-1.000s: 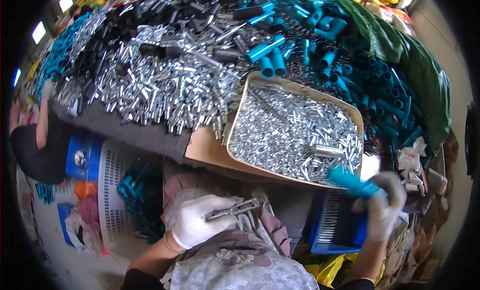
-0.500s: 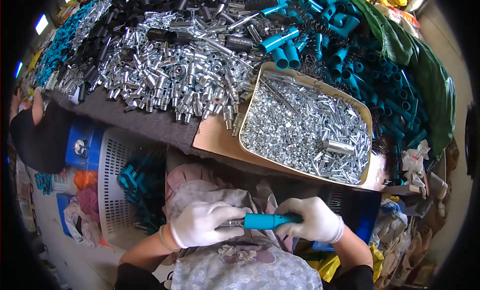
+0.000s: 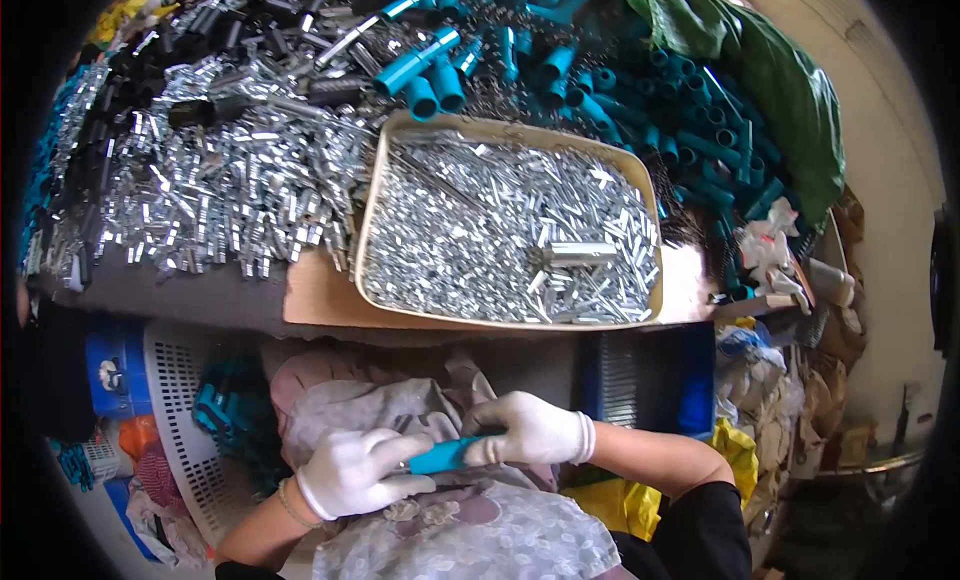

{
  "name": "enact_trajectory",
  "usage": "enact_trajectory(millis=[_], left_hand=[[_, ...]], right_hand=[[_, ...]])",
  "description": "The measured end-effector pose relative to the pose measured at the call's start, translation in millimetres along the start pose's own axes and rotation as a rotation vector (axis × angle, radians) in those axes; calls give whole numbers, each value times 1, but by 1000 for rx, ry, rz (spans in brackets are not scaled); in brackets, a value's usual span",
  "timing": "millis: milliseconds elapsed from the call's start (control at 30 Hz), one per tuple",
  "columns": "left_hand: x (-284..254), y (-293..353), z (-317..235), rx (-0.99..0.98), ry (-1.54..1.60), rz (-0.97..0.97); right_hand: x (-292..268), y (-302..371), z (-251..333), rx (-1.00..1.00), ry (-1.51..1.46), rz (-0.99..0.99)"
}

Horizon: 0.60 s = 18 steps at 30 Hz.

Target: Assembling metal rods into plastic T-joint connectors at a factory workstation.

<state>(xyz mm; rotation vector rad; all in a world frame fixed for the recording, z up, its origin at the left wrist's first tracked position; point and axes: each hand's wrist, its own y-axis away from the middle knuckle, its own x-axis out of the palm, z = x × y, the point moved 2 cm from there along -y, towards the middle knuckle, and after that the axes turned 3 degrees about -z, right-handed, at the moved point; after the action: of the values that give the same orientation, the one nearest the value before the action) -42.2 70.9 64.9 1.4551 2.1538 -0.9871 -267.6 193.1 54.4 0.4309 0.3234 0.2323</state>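
Low over my lap, a teal plastic tube [image 3: 440, 456] lies slightly tilted between my two hands, its right end higher. My left hand [image 3: 360, 472], in a white glove, closes round its left end, where a sliver of the metal fitting [image 3: 404, 467] shows; the rest is hidden by my fingers. My right hand [image 3: 535, 430], also gloved in white, grips the tube's right end, with fingertips and thumb covering it. Just beyond my hands, on the bench, is a cream tray [image 3: 655, 250] of small metal pins and bits, with a larger shiny metal sleeve [image 3: 580, 253] on top.
Silver metal fittings [image 3: 230, 170] are heaped left of the tray, with black tubes behind. Teal tubes [image 3: 690, 110] and dark springs pile up behind right, beside a green cloth [image 3: 770, 100]. Below the bench stand a white basket [image 3: 185, 430] with teal parts and a blue crate [image 3: 695, 380].
The view has swung right, so the bench and tray sit further left in it. My hands still hold the tube; its right end has tipped up, and less of the metal fitting shows.
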Motion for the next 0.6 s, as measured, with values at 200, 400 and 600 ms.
enact_trajectory(millis=[200, 400, 600], left_hand=[[4, -3, 20, -102, 51, 75], [10, -8, 40, -71, 146, 64], [10, -21, 59, -56, 160, 48]], right_hand=[[6, -14, 1, 133, -106, 37], [19, -40, 0, 216, -113, 45], [3, -47, 26, 232, -33, -54]])
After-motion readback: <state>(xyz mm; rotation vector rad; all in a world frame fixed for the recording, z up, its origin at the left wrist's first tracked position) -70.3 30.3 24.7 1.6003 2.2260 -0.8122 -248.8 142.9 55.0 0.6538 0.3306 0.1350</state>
